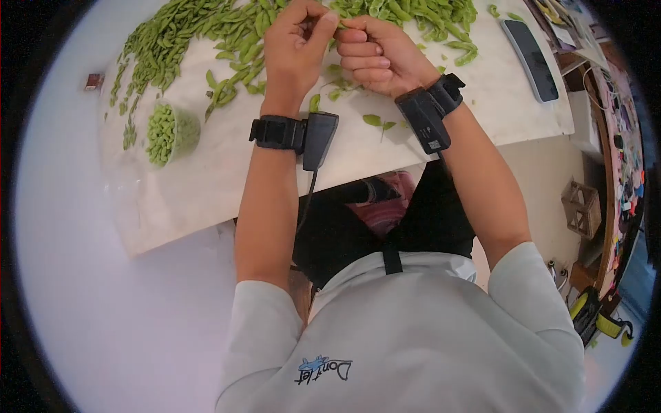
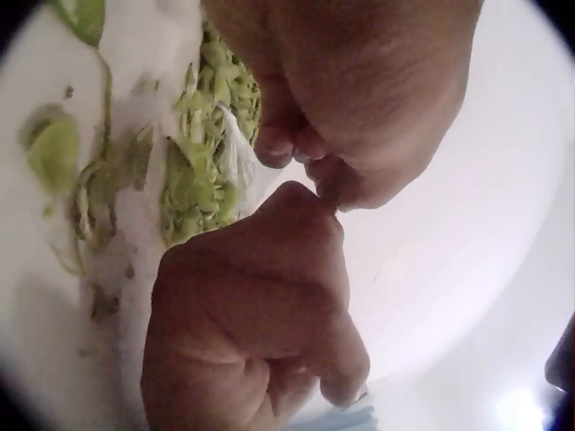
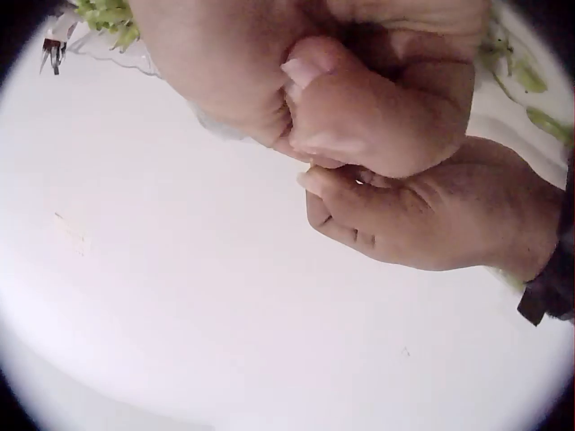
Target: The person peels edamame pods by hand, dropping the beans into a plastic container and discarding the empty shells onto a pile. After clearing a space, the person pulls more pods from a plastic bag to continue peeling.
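Above the table, my left hand (image 1: 296, 51) and right hand (image 1: 379, 58) meet fingertip to fingertip. Between them they pinch a small green edamame pod (image 1: 340, 26), mostly hidden by the thumbs and fingers. The right hand's other fingers are curled into its palm. In both wrist views the two hands touch at the tips and cover nearly all of the pod. Just beyond the hands lies a broad heap of green pods (image 1: 237, 31). A clear plastic cup (image 1: 187, 131) of shelled green beans (image 1: 160, 131) stands left of the left forearm.
Loose pods and small leaves (image 1: 372, 120) lie on the white-covered table (image 1: 227, 158) below the hands. A phone (image 1: 530, 60) rests near the right edge. Papers and small items (image 1: 558, 27) sit at the far right, and a wooden crate (image 1: 580, 208) stands lower down.
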The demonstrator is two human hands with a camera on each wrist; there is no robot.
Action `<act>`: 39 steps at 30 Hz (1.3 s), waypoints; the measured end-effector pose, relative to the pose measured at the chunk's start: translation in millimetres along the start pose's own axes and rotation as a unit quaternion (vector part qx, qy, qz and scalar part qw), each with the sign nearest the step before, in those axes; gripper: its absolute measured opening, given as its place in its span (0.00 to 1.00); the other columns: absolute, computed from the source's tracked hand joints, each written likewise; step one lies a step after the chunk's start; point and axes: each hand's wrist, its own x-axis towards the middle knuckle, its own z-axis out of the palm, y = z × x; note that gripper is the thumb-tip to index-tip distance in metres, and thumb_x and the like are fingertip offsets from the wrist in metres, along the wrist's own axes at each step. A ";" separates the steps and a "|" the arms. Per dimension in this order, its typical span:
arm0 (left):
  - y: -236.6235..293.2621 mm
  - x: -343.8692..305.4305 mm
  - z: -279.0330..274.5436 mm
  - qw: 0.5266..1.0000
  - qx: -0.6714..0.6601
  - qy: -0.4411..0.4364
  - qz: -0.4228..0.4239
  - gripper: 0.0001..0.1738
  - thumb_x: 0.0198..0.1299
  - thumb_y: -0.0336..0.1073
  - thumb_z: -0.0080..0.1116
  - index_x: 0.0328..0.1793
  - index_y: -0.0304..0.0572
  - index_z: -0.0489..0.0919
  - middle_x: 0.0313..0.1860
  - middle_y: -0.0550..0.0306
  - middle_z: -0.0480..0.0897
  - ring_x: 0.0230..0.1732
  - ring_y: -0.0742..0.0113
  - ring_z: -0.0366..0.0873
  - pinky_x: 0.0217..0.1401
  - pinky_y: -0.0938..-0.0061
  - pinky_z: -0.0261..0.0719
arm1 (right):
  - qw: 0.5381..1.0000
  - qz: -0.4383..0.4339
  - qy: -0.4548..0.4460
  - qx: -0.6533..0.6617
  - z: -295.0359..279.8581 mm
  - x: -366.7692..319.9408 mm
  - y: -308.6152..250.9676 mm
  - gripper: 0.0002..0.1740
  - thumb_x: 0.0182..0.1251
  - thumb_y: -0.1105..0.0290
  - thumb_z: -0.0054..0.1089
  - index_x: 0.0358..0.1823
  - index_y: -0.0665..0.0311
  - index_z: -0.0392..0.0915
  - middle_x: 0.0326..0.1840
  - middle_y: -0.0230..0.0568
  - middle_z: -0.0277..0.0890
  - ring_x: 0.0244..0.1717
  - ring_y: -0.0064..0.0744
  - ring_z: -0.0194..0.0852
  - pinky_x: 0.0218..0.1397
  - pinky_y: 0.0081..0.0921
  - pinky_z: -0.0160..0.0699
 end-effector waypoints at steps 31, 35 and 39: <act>-13.3 1.6 -8.6 0.928 -0.319 -0.023 -0.189 0.07 0.66 0.35 0.53 0.37 0.42 0.76 0.29 0.65 0.76 0.29 0.77 0.69 0.33 0.80 0.69 | 0.765 -0.258 0.178 -0.562 3.7 7.8 14.3 0.21 0.72 0.57 0.46 0.28 0.66 0.73 0.19 0.29 0.67 0.19 0.17 0.62 0.20 0.19 0.60; -8.8 0.6 -5.1 0.936 -0.300 -0.023 -0.185 0.08 0.67 0.37 0.52 0.38 0.42 0.76 0.30 0.64 0.76 0.29 0.76 0.69 0.33 0.80 0.69 | 0.704 -0.329 0.181 -0.603 -0.3 13.9 15.8 0.18 0.71 0.59 0.48 0.32 0.67 0.74 0.20 0.29 0.71 0.17 0.18 0.63 0.21 0.20 0.64; -4.9 2.3 -1.7 0.963 -0.198 0.021 -0.183 0.08 0.66 0.36 0.53 0.38 0.41 0.76 0.27 0.64 0.76 0.27 0.76 0.70 0.31 0.81 0.69 | 0.740 -0.324 0.225 -0.545 6.2 11.9 18.4 0.13 0.69 0.63 0.53 0.36 0.67 0.76 0.22 0.29 0.74 0.17 0.16 0.66 0.20 0.18 0.66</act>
